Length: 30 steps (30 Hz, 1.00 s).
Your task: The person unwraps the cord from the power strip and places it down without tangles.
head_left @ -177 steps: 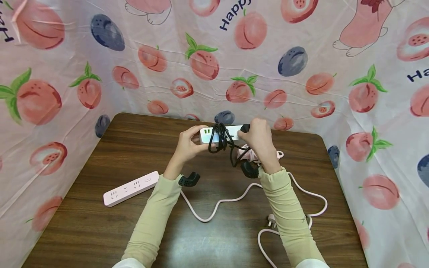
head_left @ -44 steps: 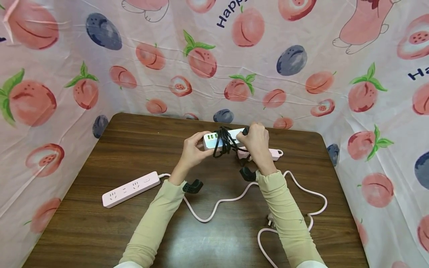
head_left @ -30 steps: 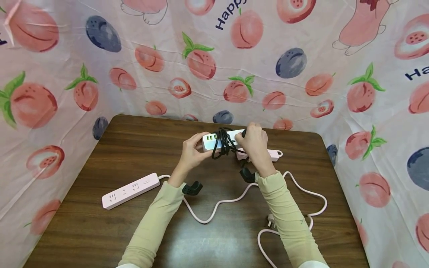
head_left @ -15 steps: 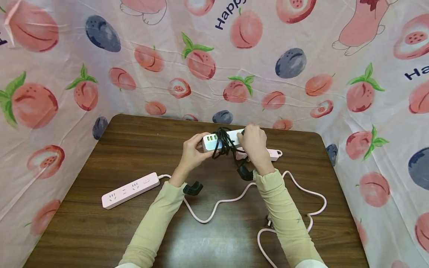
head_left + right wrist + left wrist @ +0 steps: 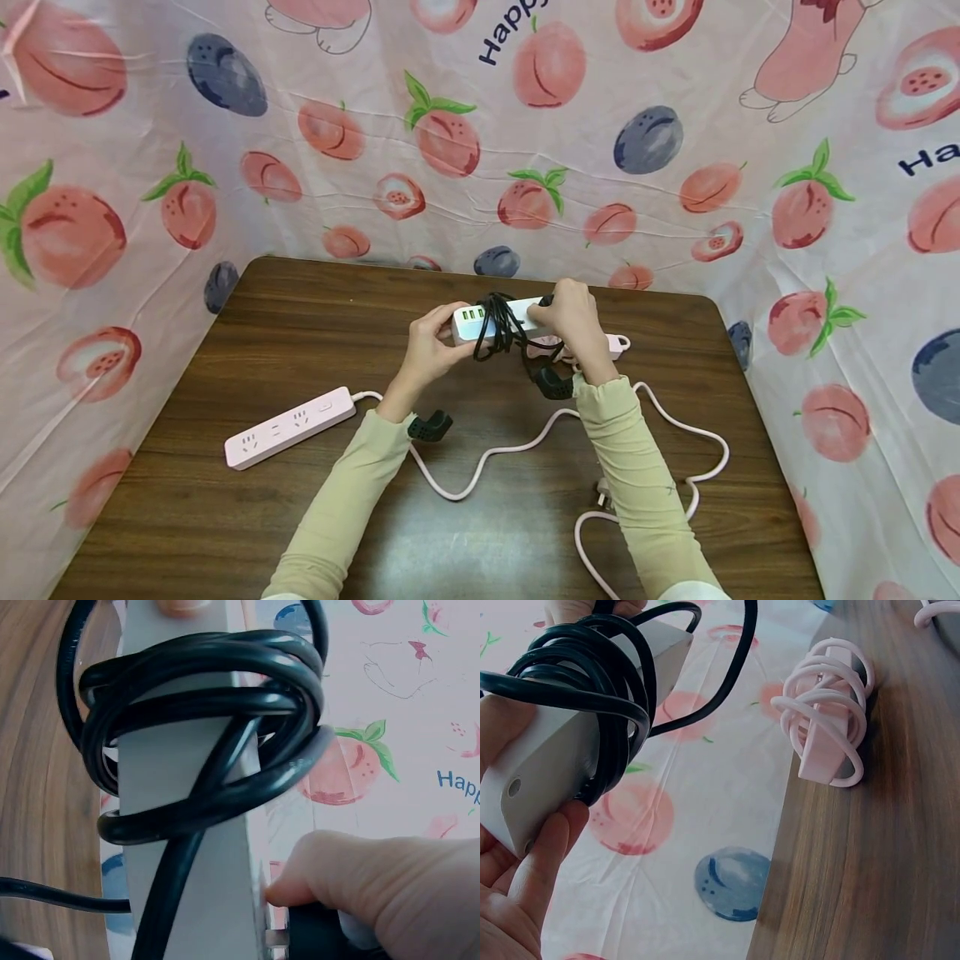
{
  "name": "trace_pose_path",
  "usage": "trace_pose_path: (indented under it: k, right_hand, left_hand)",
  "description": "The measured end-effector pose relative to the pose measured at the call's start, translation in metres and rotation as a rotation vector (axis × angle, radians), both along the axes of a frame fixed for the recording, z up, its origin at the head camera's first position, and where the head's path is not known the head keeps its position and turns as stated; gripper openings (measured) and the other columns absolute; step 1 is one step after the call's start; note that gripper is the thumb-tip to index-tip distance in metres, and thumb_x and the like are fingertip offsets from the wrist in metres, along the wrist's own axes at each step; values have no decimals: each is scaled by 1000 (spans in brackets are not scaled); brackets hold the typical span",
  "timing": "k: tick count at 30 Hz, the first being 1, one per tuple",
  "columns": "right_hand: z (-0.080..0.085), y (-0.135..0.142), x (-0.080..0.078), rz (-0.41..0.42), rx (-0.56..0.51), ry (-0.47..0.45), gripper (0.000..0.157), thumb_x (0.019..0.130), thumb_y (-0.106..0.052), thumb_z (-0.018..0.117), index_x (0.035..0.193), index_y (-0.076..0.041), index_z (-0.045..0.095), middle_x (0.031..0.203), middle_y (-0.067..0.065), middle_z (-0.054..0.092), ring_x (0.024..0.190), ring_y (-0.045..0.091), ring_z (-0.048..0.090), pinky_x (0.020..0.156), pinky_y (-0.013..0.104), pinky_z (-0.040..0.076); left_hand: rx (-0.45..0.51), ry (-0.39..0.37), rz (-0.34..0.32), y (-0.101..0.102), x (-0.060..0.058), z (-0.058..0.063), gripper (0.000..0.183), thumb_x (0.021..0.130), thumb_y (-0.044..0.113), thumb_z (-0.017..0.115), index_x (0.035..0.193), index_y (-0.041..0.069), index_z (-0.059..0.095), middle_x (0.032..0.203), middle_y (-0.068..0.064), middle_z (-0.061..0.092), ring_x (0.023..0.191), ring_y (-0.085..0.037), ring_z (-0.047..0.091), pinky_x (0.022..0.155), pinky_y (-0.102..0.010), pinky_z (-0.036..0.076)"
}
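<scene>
A white power strip (image 5: 531,313) with green USB ports is held up over the far part of the table. Its black cord (image 5: 498,327) is wound in several loops around the middle. My left hand (image 5: 430,346) grips the strip's left end, thumb and fingers on opposite sides. At the other end, my right hand (image 5: 573,321) pinches the black plug (image 5: 319,930) against the strip's side. A metal prong (image 5: 277,937) shows between plug and strip in the right wrist view. Most of the right fingers are hidden there.
A pink power strip (image 5: 291,428) lies at the table's left, its pink cord (image 5: 517,449) curving rightward. Another pink strip (image 5: 829,742), wrapped in its own cord, lies behind my right hand. A plug (image 5: 603,493) rests by the right forearm. A fruit-print cloth (image 5: 337,208) surrounds the table (image 5: 300,517).
Since the oldest frame, the white strip and both hands have shifted slightly down, the left hand also rightward. Over the last second, only small movements of the right hand, strip and black cord show.
</scene>
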State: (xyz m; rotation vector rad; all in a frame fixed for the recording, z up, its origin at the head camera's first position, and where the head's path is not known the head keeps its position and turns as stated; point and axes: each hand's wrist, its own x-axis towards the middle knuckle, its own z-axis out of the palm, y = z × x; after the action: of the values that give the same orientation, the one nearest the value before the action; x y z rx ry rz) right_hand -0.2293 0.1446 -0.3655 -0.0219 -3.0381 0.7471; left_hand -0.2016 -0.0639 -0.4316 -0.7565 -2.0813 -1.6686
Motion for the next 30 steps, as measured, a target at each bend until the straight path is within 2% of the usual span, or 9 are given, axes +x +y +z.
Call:
trace_pose_path:
  k: [9,17,20,23,27,30]
  right_hand:
    - [-4,0,-2,-9,4,31,37,69,-17,61,47,-13,32,52,-5,27,50,16,31,44,29,29]
    - [-3,-3,-5,-33,53,-18,28,70,-22,62,53,-10,43,64,6,45,59,24,46,53,35,41]
    - [-5,-3,-6,-28,62,-2,25,69,-22,61,55,-10,45,66,8,49,61,26,49,56,38,45]
    - [-6,-4,-5,-22,52,28,23,68,-21,60,56,-10,45,64,8,48,59,26,48,54,38,44]
    - [-6,-8,-2,-24,70,86,20,75,-19,60,67,-3,51,69,13,52,62,31,54,55,41,46]
    - [-3,-12,1,-12,110,116,28,83,-21,62,79,6,58,80,23,58,72,41,60,63,46,52]
  left_hand:
    - [-12,39,3,-1,0,4,45,64,-17,75,105,-19,58,95,-32,61,87,-38,62,70,-45,55]
    - [-5,40,14,1,2,4,46,63,-16,77,105,-20,58,94,-33,61,86,-38,61,70,-46,54]
    - [-3,42,17,0,2,4,47,62,-16,77,105,-20,58,94,-33,61,85,-37,61,69,-45,54]
    - [-5,48,20,0,2,3,47,63,-17,76,105,-21,57,94,-34,60,85,-37,61,69,-45,54]
    - [-3,59,34,0,1,4,47,62,-17,76,105,-20,57,95,-33,60,85,-36,61,68,-47,54]
    - [-3,65,50,0,0,5,47,63,-16,76,106,-20,58,95,-33,60,85,-39,61,68,-48,54]
